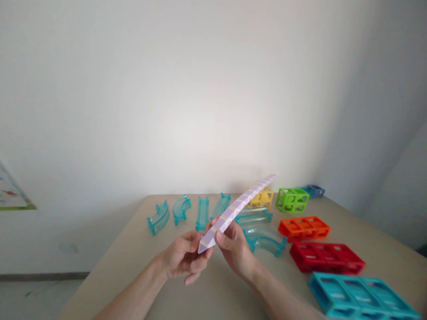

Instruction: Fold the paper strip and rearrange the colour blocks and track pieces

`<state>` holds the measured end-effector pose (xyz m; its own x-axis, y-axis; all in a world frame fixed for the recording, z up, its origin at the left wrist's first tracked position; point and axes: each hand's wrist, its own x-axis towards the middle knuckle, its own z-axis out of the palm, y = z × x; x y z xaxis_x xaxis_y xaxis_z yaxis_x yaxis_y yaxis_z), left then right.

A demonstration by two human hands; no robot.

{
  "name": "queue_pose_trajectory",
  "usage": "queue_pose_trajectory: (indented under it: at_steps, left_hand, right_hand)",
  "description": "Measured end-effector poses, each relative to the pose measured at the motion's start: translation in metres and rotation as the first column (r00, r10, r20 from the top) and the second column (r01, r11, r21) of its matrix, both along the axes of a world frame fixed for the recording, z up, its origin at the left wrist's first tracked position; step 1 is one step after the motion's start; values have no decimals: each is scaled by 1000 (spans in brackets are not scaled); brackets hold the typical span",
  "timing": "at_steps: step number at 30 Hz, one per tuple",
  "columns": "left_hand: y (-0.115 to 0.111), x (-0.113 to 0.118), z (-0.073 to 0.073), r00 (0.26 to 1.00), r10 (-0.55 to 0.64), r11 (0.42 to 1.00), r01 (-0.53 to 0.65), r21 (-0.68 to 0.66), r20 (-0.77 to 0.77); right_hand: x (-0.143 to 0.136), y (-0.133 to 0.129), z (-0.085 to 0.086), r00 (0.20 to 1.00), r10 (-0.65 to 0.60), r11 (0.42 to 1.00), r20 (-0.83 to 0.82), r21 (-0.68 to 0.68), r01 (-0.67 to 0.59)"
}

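A long lilac strip with pale cross bands (pixel 238 205) slants up and away to the right over the table. My right hand (pixel 236 246) grips it near its close end, thumb on the upper face and fingers behind. At the pointed close end, my left hand (pixel 187 255) has its thumb and curled fingers closed around the edge; the exact contact is partly hidden. Beyond my hands lie clear teal straight track pieces (pixel 202 212). A curved teal track piece (pixel 266 241) rests just right of my right hand.
More curved teal pieces (pixel 158 218) lie at the table's back left. Along the right are frame blocks: yellow (pixel 262 198), green (pixel 292 200), blue (pixel 315 191), orange (pixel 304 228), red (pixel 327 258) and turquoise (pixel 362 294). A white wall (pixel 187 98) rises behind the table (pixel 133 249).
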<state>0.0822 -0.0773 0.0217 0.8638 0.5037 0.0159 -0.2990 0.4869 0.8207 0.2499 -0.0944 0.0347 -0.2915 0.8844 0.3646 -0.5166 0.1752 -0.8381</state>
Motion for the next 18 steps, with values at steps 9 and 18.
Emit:
queue_pose_trajectory:
  at_steps: [9, 18]
  left_hand:
    - [-3, 8, -1, 997, 65, 998, -65, -4, 49]
    - [-11, 14, 6, 644, 764, 328, -456, 827, 52]
  right_hand:
    - [1, -1, 3, 1000, -6, 1000, -2, -31, 6]
    - [4, 6, -1, 977, -212, 977, 27, 0, 212]
